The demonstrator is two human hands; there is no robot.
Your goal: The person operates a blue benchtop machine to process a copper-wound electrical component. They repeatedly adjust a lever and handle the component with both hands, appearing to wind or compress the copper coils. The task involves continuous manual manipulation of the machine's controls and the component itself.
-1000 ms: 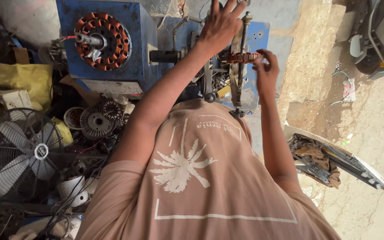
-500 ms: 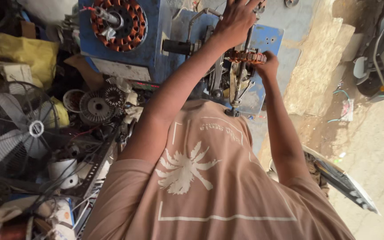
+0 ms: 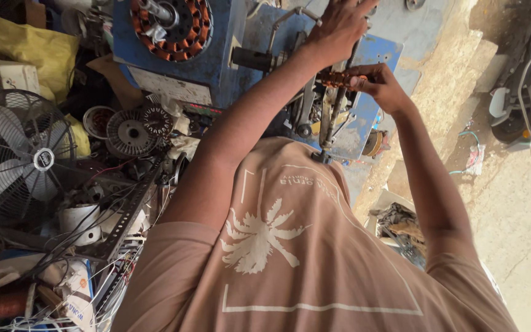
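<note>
Left hand (image 3: 338, 27) grips the blue machine's (image 3: 216, 67) upper frame for bracing; right hand (image 3: 381, 86) pinches a copper coil (image 3: 339, 79) steady against its spindle

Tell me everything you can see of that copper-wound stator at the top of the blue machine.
The stator is a round ring of dark metal with coils of orange-brown copper wire wound around its poles. It sits on the face of the blue machine, facing the camera, its upper part cut off by the frame. A grey metal shaft pokes out through its centre, with a pale scrap tied near it. Neither hand touches it; the left hand is off to its right.
</note>
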